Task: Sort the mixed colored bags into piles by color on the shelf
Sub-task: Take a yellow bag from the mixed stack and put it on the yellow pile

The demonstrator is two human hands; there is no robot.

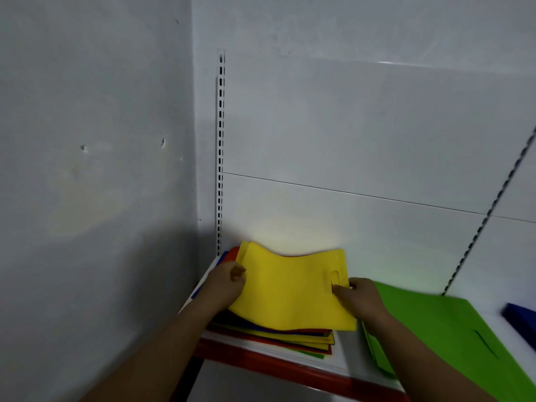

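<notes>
Bags in mixed colours lie in a stack at the left end of the shelf, against the corner, and I am taking the top one. It is a yellow bag, which sags in the middle just above the stack. My left hand grips its left edge with curled fingers. My right hand pinches the right edge beside the handle slot. Both hands are closed on the fabric.

To the right a green pile lies flat on the shelf. Further right, at the edge of view, is the corner of a blue pile.

I judge this to be the pick-up step for one yellow bag, with much of the stack left to sort. I see no yellow pile, so the next move calls for a bare patch of shelf. I should lift the bag clear without dragging the sheets beneath, then lay it flat, apart from green and blue.
</notes>
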